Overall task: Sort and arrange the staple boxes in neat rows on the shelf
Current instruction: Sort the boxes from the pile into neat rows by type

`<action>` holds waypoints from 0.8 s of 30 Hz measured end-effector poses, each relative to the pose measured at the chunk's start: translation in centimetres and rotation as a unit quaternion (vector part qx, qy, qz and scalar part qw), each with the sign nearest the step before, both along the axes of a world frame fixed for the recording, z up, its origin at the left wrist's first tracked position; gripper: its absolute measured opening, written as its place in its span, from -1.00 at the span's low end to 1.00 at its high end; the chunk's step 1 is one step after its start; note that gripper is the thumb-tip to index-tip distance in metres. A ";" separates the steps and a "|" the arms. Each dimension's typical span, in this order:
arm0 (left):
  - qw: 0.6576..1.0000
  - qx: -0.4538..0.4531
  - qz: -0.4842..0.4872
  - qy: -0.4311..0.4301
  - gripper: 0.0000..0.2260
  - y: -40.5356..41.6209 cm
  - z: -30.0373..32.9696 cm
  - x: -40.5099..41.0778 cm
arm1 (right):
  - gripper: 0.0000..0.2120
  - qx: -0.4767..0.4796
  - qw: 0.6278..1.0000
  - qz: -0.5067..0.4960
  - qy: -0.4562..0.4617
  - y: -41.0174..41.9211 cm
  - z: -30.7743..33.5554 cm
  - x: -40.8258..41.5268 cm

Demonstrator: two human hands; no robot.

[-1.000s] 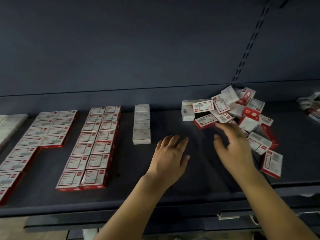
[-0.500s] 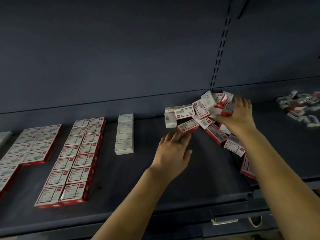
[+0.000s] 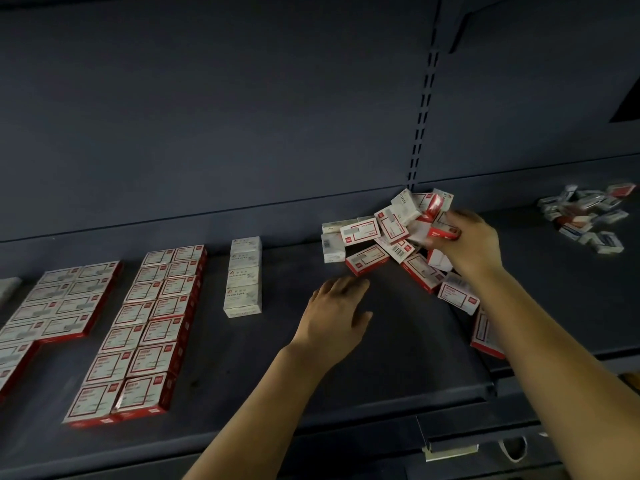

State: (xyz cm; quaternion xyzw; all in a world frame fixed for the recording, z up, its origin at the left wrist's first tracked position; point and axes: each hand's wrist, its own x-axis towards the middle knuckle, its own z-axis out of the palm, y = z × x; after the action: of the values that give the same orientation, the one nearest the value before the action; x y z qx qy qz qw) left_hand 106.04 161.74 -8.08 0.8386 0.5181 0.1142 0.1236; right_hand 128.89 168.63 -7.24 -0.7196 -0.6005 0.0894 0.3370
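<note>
A loose pile of red-and-white staple boxes lies on the dark shelf, right of centre, against the back wall. My right hand reaches into the pile and its fingers curl round a red-and-white box near the top. My left hand hovers flat, fingers spread, just in front of the pile and holds nothing. Neat double rows of red-and-white boxes lie at left, with more rows further left. A single row of plain white boxes stands between the rows and the pile.
A second heap of mixed boxes lies on the neighbouring shelf section at far right. A slotted upright divides the back wall behind the pile. The shelf's front lip carries a label strip.
My right hand has moved from the pile's near edge up into its top and closed round a box. My left hand stayed in front of the pile. The view has shifted right.
</note>
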 end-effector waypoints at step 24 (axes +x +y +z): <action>0.680 -0.226 0.159 -0.679 -0.83 -4.0 4.1 -4.5 | -0.10 0.118 0.909 0.318 0.243 -10.2 -0.6 -12.1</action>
State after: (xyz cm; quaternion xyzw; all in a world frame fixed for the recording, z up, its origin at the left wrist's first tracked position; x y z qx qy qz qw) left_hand 101.50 157.71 -3.96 0.3818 0.4276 0.5500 0.6073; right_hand 116.80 158.41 -7.88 -0.4022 -0.7032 0.2921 0.5083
